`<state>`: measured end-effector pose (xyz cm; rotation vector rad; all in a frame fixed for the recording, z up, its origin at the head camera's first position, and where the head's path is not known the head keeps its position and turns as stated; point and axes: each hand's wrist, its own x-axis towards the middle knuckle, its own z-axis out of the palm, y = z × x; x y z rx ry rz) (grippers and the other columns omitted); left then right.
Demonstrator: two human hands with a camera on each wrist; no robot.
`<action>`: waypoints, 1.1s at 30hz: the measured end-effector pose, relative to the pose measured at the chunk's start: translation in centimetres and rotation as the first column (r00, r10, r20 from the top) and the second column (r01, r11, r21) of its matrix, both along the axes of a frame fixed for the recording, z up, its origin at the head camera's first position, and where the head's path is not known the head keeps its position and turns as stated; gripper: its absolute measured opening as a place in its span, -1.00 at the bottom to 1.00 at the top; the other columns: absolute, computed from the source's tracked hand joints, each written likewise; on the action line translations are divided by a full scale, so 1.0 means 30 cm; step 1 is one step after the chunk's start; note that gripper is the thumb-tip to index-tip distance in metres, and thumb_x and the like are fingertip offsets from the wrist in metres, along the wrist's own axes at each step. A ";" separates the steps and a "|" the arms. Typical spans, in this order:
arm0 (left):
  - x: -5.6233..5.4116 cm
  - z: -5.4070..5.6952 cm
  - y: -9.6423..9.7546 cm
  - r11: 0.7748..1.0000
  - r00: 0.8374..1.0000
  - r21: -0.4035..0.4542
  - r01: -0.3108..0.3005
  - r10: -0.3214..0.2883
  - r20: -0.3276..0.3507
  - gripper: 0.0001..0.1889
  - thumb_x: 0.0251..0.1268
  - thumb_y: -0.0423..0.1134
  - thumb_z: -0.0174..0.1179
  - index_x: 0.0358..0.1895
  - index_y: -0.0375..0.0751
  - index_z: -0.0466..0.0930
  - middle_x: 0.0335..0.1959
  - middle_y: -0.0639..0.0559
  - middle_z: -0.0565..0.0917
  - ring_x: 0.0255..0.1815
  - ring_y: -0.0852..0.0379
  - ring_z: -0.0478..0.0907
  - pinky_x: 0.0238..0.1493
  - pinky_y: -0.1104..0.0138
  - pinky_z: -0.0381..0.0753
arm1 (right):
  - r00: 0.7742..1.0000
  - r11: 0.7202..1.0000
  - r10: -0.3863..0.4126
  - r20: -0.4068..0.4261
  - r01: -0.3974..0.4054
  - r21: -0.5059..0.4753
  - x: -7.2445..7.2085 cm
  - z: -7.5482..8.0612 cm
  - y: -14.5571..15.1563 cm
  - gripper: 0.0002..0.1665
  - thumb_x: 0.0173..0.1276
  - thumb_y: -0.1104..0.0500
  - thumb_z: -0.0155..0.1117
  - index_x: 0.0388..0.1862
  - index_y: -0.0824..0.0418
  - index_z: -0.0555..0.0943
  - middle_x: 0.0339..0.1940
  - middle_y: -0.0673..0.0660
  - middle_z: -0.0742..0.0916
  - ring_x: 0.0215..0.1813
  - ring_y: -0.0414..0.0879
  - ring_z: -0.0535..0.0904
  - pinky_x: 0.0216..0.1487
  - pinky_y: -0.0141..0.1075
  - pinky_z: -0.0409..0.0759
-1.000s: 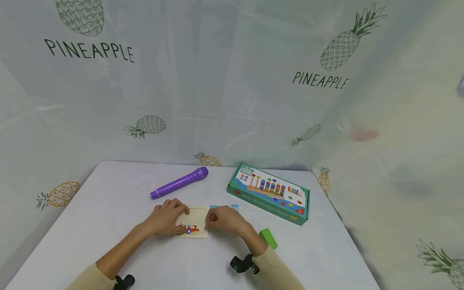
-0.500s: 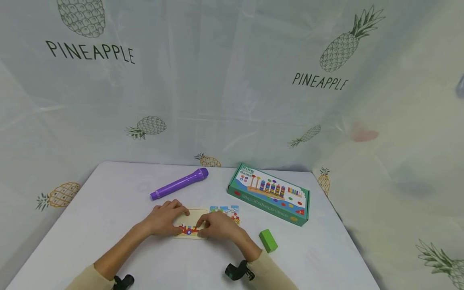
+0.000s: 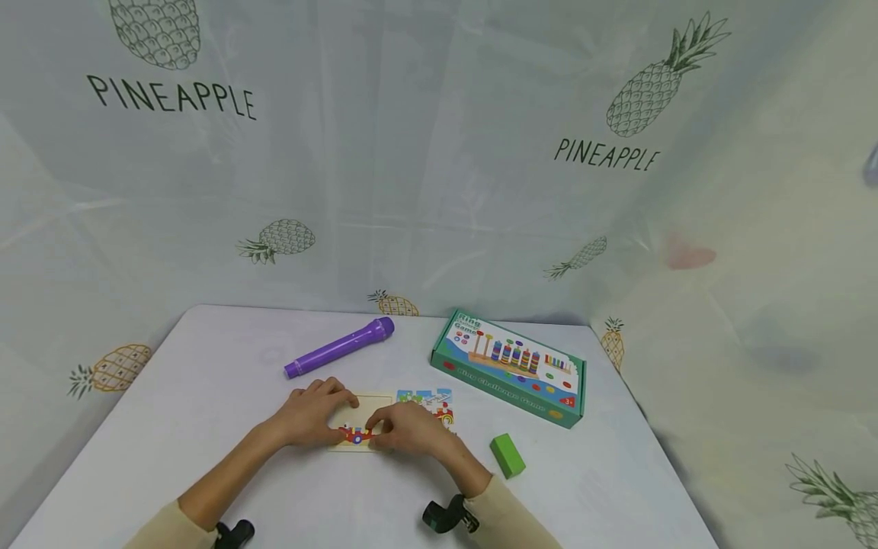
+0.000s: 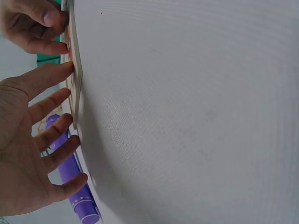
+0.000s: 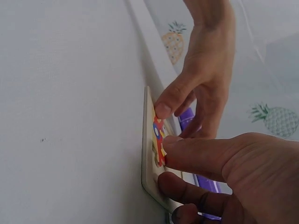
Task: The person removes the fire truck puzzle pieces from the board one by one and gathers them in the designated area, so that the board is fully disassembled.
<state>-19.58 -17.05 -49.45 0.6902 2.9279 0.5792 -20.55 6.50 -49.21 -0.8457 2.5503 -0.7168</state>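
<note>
A pale wooden puzzle board (image 3: 373,404) lies on the table with red, blue and yellow puzzle pieces (image 3: 355,436) at its lower edge. My left hand (image 3: 315,412) rests over the board's left side, fingers spread; in the left wrist view its fingertips (image 4: 67,67) touch the board. My right hand (image 3: 411,431) reaches in from the right. In the right wrist view its thumb (image 5: 196,151) is on a red puzzle piece (image 5: 159,147), with the other fingers curled; the index fingertip is partly hidden. The left thumb (image 5: 170,100) touches the same group of pieces.
Several loose puzzle pieces (image 3: 428,398) with a blue sky print lie right of the board. A green block (image 3: 507,455) is farther right. Behind stand a purple toy microphone (image 3: 339,348) and a green game box (image 3: 509,367). A pineapple-print curtain (image 3: 439,152) hangs past the table.
My right hand has moved left from the board's right edge onto the printed pieces, then slid slightly farther left. More of the loose pieces now shows. My left hand has stayed in place.
</note>
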 end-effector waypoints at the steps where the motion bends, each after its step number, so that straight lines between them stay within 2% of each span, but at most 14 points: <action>1: 0.000 0.001 0.000 1.000 1.000 0.001 -0.001 0.001 0.002 -0.51 -0.02 -0.07 0.53 0.06 0.08 0.64 0.02 0.12 0.52 0.13 -0.07 0.46 0.05 -0.26 0.41 | 1.000 1.000 -0.002 0.002 0.002 0.000 0.000 0.000 -0.002 -0.69 0.32 0.02 0.45 0.03 0.00 0.75 -0.48 -0.21 0.64 -0.46 -0.34 0.47 -0.40 -0.46 0.44; 11: -0.001 0.005 -0.002 1.000 1.000 0.008 0.000 0.000 0.005 -0.50 -0.03 -0.07 0.53 0.05 0.10 0.63 0.01 0.15 0.51 0.13 -0.06 0.46 0.05 -0.26 0.40 | 0.998 0.997 -0.041 0.053 0.045 -0.069 -0.003 0.012 -0.008 -0.82 0.36 0.09 0.39 -0.07 0.02 0.74 -0.53 -0.14 0.59 -0.53 -0.30 0.42 -0.54 -0.43 0.34; 19: -0.004 0.002 -0.001 1.000 1.000 0.003 0.000 0.000 0.006 -0.50 -0.03 -0.05 0.54 0.06 0.09 0.63 0.01 0.15 0.50 0.12 -0.05 0.45 0.05 -0.25 0.40 | 0.997 0.992 -0.061 0.049 0.066 -0.109 -0.006 0.011 -0.018 -0.91 0.32 0.18 0.39 -0.20 0.05 0.73 -0.52 -0.15 0.60 -0.52 -0.29 0.45 -0.50 -0.42 0.38; 26: -0.003 0.002 0.000 1.000 1.000 0.003 0.005 -0.005 0.003 -0.50 -0.03 -0.05 0.53 0.06 0.08 0.63 0.01 0.14 0.50 0.13 -0.05 0.45 0.06 -0.26 0.40 | 0.997 0.988 -0.063 0.035 0.068 -0.138 -0.009 0.003 -0.025 -0.95 0.32 0.16 0.41 -0.34 0.04 0.68 -0.48 -0.21 0.62 -0.42 -0.34 0.46 -0.39 -0.44 0.42; 33: -0.002 0.006 0.002 1.000 1.000 -0.008 -0.005 0.005 -0.001 -0.50 -0.02 -0.05 0.53 0.06 0.10 0.63 0.01 0.14 0.50 0.12 -0.04 0.45 0.04 -0.24 0.41 | 0.998 0.986 -0.049 0.040 0.055 -0.155 -0.008 -0.010 -0.034 -0.94 0.33 0.15 0.41 -0.32 0.04 0.67 -0.50 -0.21 0.63 -0.51 -0.34 0.46 -0.49 -0.44 0.42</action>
